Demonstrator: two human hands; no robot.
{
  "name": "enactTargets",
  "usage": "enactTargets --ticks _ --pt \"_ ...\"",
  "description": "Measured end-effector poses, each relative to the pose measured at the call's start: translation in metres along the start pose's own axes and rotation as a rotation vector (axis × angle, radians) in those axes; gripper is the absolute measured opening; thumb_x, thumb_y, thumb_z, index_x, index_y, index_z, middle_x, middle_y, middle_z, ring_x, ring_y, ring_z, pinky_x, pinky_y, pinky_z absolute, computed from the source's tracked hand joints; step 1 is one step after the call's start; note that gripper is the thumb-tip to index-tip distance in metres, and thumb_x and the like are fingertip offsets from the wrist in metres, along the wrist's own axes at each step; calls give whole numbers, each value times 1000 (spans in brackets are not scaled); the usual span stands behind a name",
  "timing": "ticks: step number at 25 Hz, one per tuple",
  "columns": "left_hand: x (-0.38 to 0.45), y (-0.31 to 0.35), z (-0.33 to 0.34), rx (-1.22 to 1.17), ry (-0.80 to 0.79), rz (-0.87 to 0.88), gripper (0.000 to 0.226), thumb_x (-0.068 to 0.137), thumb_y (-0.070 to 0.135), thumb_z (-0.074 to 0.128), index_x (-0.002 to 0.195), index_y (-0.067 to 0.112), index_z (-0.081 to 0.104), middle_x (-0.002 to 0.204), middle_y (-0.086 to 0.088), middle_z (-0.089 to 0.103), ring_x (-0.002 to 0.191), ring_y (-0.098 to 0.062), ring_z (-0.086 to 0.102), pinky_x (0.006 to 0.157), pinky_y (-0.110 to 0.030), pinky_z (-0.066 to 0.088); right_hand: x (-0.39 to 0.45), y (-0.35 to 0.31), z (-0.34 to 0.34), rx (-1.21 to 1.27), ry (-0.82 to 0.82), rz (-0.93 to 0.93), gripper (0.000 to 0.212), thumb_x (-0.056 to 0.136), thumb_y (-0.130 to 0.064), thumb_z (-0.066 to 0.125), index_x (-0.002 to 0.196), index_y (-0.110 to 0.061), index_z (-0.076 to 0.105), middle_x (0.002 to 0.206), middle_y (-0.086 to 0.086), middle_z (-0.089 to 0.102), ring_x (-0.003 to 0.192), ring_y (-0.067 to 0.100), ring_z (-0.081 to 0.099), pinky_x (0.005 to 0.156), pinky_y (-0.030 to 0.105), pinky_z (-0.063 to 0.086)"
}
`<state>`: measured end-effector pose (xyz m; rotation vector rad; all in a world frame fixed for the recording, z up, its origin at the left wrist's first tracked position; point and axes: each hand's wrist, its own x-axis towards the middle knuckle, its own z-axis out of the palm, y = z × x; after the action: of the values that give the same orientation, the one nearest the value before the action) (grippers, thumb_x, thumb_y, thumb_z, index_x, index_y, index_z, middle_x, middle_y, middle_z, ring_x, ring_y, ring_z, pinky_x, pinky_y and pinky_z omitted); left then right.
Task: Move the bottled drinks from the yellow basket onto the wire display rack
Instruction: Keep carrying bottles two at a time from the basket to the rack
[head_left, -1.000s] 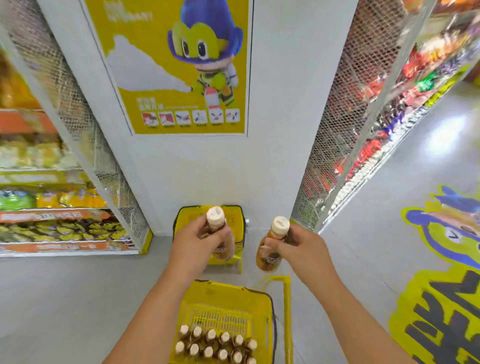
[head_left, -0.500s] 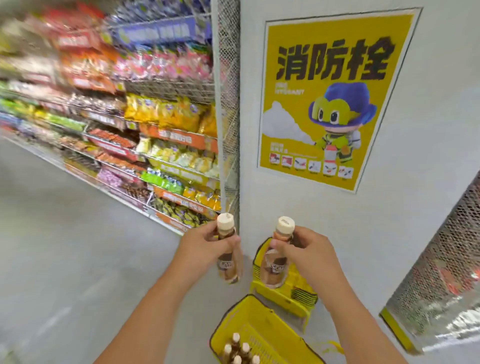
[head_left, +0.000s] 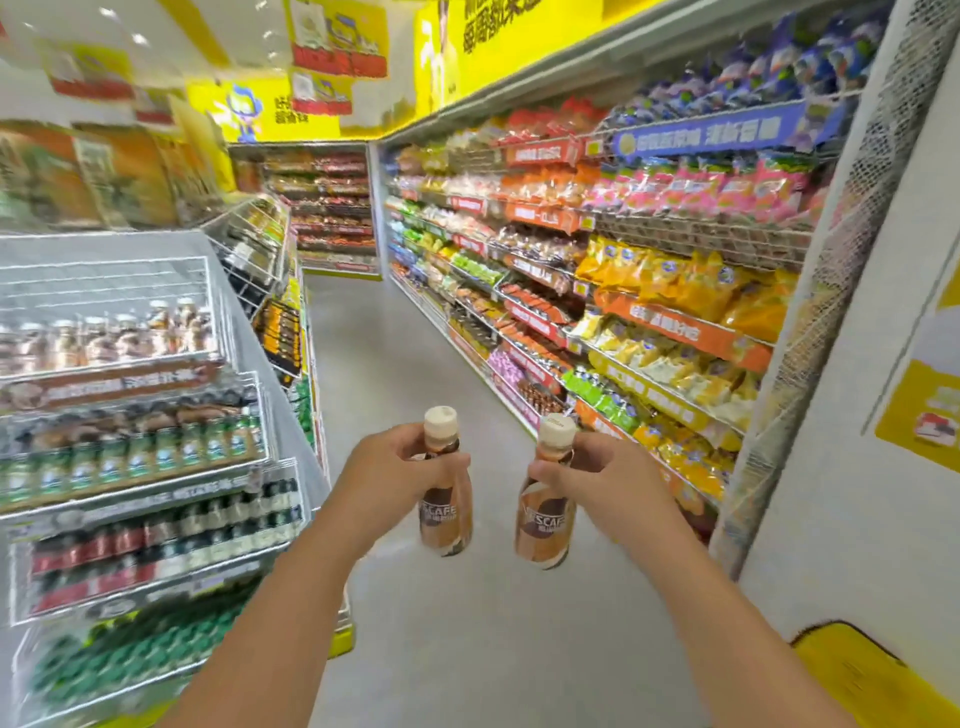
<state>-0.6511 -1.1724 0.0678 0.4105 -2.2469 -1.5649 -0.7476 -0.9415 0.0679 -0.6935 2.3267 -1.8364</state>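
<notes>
While one coffee bottle (head_left: 445, 512) is gripped by left hand (head_left: 397, 475) & another (head_left: 545, 525) by right hand (head_left: 597, 480), both at the neck, plastic looks stiff, prob. slick.

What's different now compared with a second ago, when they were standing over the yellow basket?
The person has turned left, from the poster wall to the aisle. The wire display rack of bottled drinks now stands at the left, and only a corner of the yellow basket shows at lower right. Unchanged: the left hand and right hand each grip a coffee bottle upright.
</notes>
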Motion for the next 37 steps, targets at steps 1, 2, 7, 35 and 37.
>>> enactTargets --ticks 1,2,7,35,37 --pt "0 -9 -30 18 35 -5 32 72 44 85 102 37 77 100 18 77 93 -8 74 91 -42 60 7 -9 31 5 -33 -8 16 76 -26 89 90 -31 83 85 -9 81 81 7 76 70 22 54" --pt "-1 -19 -66 31 71 -9 29 73 43 86 101 37 78 99 17 77 93 -8 74 90 -42 60 14 -19 67 12 -63 -21 17 76 -28 89 91 -31 82 86 -10 81 82 7 76 72 24 55" --pt "-11 -60 -223 74 189 -39 22 78 44 83 99 42 77 96 23 77 88 -1 72 70 -24 55 40 -65 225 66 -204 -85 17 76 -28 89 87 -38 82 82 -12 80 76 1 75 62 17 52" --pt "280 -174 -574 26 641 -151 21 82 29 84 100 25 75 94 14 80 83 -5 75 64 -28 57 404 -145 648 117 -613 -270 15 76 -36 90 86 -29 82 82 -15 80 74 0 74 58 15 52" --pt "303 -182 -589 37 640 -154 21 81 28 85 99 25 75 93 14 80 84 -3 75 69 -30 55 424 -147 664 128 -600 -260 20 75 -38 90 88 -26 82 83 -12 80 77 3 75 60 18 55"
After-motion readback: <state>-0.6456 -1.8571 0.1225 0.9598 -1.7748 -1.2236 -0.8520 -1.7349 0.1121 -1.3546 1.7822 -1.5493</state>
